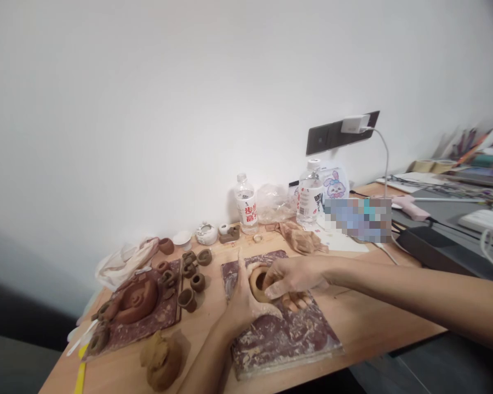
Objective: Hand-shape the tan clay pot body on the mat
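Note:
A round, hollow clay pot point(255, 285) with a dark opening sits on a clay-smeared, dark red board point(287, 339). My left hand point(244, 303) cups the pot's left and near side, thumb and fingers spread around it. From the right, my right hand point(293, 275) reaches over the pot, its fingers bent and pressed at the rim and opening. Some fingertips are hidden inside or behind it. Just below my right hand lie small tan lumps point(296, 302), seemingly clay. To the left of my left forearm is a larger yellowish clay lump point(160, 361).
A second board point(139, 323) on the left bears a reddish clay form point(137, 298). Several tiny clay pots point(186, 300) stand between the boards. Behind are two plastic bottles point(246, 205), a crumpled bag point(304, 239) and a white pot point(206, 232). A pink glue gun point(411, 208) lies right.

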Demonstrator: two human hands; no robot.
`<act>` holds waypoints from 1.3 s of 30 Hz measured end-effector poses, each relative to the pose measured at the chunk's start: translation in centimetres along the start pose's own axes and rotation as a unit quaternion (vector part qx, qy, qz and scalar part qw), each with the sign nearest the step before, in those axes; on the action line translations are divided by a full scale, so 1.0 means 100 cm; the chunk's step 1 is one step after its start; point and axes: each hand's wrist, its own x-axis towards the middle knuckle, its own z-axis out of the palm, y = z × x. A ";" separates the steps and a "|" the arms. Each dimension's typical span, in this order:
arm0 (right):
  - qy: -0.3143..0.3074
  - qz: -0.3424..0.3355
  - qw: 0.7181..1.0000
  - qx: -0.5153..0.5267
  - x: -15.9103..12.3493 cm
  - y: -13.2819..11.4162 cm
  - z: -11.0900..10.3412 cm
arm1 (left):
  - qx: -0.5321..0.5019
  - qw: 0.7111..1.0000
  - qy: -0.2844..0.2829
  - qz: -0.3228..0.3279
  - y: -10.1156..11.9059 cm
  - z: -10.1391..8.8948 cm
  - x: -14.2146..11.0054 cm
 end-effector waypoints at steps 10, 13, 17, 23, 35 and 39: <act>-0.086 0.050 0.994 0.042 0.009 0.000 0.002 | 0.046 0.999 -0.002 0.023 0.002 -0.001 -0.002; -0.093 0.062 0.994 0.014 0.005 -0.003 -0.005 | 0.047 0.999 0.001 0.009 0.003 -0.001 -0.002; -0.082 0.056 0.987 -0.123 -0.007 -0.010 -0.016 | 0.023 1.000 0.010 -0.008 0.000 0.000 -0.001; -0.027 0.000 0.895 -0.446 -0.013 -0.023 -0.018 | 0.037 0.999 0.005 -0.002 -0.001 -0.002 0.000; -0.061 0.051 0.777 -0.625 0.011 -0.019 -0.014 | 0.018 1.000 -0.002 -0.005 -0.002 -0.001 0.000; -0.046 0.043 0.784 -0.617 0.020 -0.018 -0.012 | -0.012 1.000 -0.014 0.008 -0.006 -0.002 0.000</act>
